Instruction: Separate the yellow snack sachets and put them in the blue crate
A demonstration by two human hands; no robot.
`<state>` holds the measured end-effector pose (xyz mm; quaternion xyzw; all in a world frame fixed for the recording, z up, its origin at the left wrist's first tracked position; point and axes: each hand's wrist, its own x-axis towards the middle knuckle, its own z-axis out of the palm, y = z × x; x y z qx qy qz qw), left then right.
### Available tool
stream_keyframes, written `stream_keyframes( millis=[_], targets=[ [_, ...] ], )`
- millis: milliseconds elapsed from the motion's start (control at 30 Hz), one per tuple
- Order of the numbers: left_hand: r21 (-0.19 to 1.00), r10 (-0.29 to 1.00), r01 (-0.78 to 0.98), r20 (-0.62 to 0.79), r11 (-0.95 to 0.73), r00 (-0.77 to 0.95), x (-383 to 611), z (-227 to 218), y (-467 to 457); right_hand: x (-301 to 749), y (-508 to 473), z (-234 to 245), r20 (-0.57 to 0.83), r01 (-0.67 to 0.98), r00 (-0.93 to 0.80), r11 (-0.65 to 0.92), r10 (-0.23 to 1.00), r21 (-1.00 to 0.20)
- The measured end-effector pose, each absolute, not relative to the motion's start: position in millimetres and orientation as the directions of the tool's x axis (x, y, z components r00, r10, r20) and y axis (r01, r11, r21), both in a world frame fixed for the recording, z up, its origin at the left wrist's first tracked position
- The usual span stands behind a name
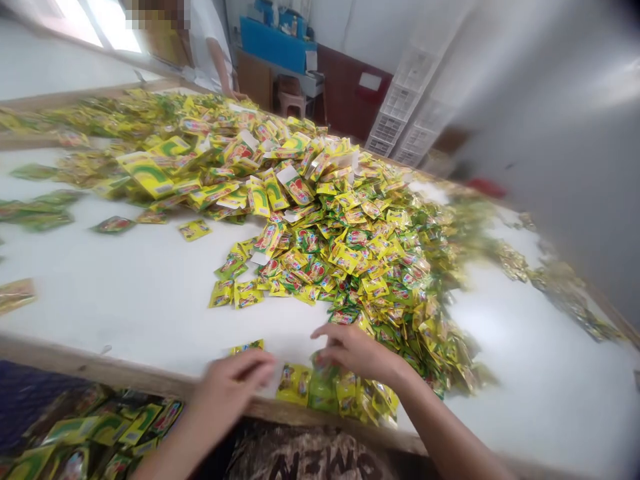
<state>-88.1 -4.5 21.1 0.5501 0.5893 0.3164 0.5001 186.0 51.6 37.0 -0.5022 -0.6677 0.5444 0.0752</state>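
Observation:
A large heap of small yellow-and-green sachets (320, 227) covers the white table (125, 300). My left hand (227, 390) sits at the table's near edge with its fingers curled together, beside a single sachet (246, 347); what it holds, if anything, is blurred. My right hand (357, 350) rests palm down with fingers bent on a small row of sachets (330, 390) at the near edge.
More sachets lie in a container (90, 433) below the table edge at lower left. A wooden rim (100, 370) borders the table. A person in a white shirt (210, 47) stands at the far side. White crates (405, 113) are stacked at the back.

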Motion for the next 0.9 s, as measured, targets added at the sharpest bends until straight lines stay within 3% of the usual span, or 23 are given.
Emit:
stream_keyframes(
  millis=[33,100,233,333,400,567,633,767,900],
  targets=[
    [0.924,0.914,0.364,-0.244,0.118,0.325,-66.6,17.6,-3.0,188.3,44.9,39.7,-0.502,0.553,-0.464,-0.203,0.730,-0.808],
    [0.908,0.846,0.419,-0.220,-0.005,0.486,-33.2,7.2,-0.2,190.3,31.4,40.8,-0.563,0.493,-0.381,-0.354,0.733,-0.795],
    [0.834,0.912,0.550,-0.191,-0.044,0.363,-17.6,-12.2,9.7,188.7,7.8,31.0,-0.644,0.398,-0.282,-0.524,0.711,-0.753],
    [0.824,0.930,0.564,-0.171,-0.046,0.325,-28.3,-14.6,17.0,191.7,-0.5,26.0,-0.611,0.366,-0.259,-0.509,0.748,-0.779],
    [0.820,0.943,0.571,-0.163,-0.034,0.290,-38.9,-12.8,20.1,193.9,1.4,27.7,-0.547,0.382,-0.245,-0.439,0.801,-0.813],
    [0.763,0.984,0.639,-0.172,0.103,0.047,-76.9,-12.4,26.3,173.2,22.7,30.0,-0.272,0.486,-0.371,-0.064,0.888,-0.871],
    [0.726,0.988,0.684,-0.147,0.076,0.046,-87.9,-13.6,28.1,151.6,30.7,21.1,-0.345,0.443,-0.365,-0.164,0.865,-0.881],
    [0.596,0.962,0.798,-0.158,-0.087,0.223,-89.7,-12.7,29.0,106.4,32.8,-7.9,-0.567,0.350,-0.197,-0.483,0.800,-0.803],
    [0.546,0.947,0.838,-0.268,-0.004,0.180,-80.9,-10.7,31.5,87.3,22.1,-24.5,-0.503,0.400,-0.077,-0.435,0.861,-0.807]
  ],
)
